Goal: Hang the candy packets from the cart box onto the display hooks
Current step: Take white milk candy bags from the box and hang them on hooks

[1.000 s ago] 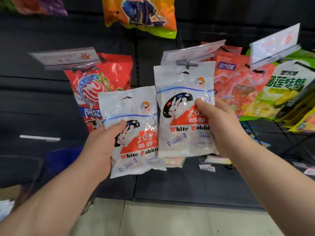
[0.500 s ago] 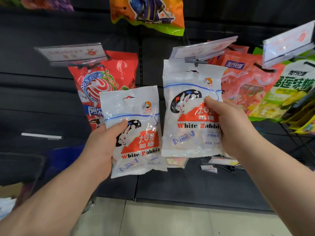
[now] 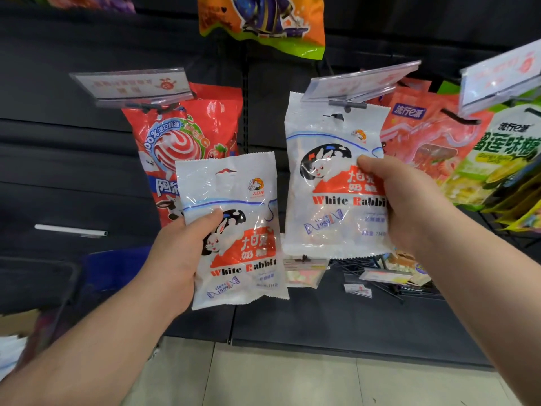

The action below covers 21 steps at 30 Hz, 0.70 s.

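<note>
Both arms are reaching up and forward from the bottom corners of the frame, each one holding a white candy packet in front of the dark display panel (image 3: 58,148). The left hand (image 3: 175,259), at centre left, is gripping the lower White Rabbit packet (image 3: 237,200) by its left edge, thumb lying across the front and fingers tucked behind. That packet is standing with its long axis near vertical, top leaning slightly to the left, print the right way up and hang hole pointing upward. The right hand (image 3: 409,206), at centre right, is pinching the upper White Rabbit packet (image 3: 328,177) along its right edge, thumb pressing on the rabbit print. This packet is sitting higher and is also upright, its hang hole at the top, just beneath the grey hook tip (image 3: 347,105) and the clear price label (image 3: 363,80). I cannot tell whether the hook is passing through the hole. A red lollipop packet (image 3: 187,133) is hanging behind the left packet, an orange packet (image 3: 260,22) is hanging at top centre, and pink packets (image 3: 424,136) and green packets (image 3: 503,153) are crowding the right edge.
</note>
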Each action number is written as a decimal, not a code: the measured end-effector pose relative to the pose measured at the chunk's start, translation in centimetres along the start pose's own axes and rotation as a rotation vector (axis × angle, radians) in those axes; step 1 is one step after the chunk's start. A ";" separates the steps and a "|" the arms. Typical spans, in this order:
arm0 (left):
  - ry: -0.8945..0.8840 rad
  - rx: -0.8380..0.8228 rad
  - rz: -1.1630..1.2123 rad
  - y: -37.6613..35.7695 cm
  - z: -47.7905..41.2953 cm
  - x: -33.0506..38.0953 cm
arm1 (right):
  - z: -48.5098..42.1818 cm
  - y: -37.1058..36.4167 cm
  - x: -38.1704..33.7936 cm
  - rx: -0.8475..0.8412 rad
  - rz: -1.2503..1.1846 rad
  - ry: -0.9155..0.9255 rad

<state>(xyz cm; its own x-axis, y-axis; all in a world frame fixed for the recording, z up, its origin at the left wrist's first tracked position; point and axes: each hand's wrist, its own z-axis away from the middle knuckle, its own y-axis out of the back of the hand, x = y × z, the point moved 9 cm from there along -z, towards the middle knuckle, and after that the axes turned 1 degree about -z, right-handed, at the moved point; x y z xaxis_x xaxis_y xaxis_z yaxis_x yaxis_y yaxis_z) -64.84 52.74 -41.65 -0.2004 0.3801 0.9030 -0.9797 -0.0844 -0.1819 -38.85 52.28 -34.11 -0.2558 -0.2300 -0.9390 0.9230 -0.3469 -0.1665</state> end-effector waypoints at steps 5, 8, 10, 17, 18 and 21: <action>0.000 0.005 0.012 0.2 0.0 0.0 | -1.8 -0.1 -0.6 -0.002 0.053 0.083; -0.007 0.002 0.021 0.0 -0.1 0.1 | -3.3 -0.1 -0.6 0.024 0.088 0.128; -0.015 -0.015 0.031 -0.4 -0.3 0.2 | -4.5 -0.1 -0.5 0.053 0.097 0.148; -0.047 -0.086 0.045 -2.7 -0.8 0.3 | -8.1 -0.4 0.1 0.034 0.151 0.161; -0.053 -0.096 0.048 -3.1 -0.8 0.2 | -8.2 -0.3 0.1 0.024 0.163 0.163; -0.055 -0.126 0.052 -4.4 -0.6 0.1 | -8.1 0.3 0.2 0.040 0.265 0.190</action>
<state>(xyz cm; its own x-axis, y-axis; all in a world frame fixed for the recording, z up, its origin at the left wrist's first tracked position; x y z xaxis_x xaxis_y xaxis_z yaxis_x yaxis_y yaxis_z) -60.60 53.65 -40.98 -0.2537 0.3265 0.9105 -0.9618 0.0153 -0.2735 -36.32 59.46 -36.74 0.0533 -0.1450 -0.9880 0.9373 -0.3341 0.0996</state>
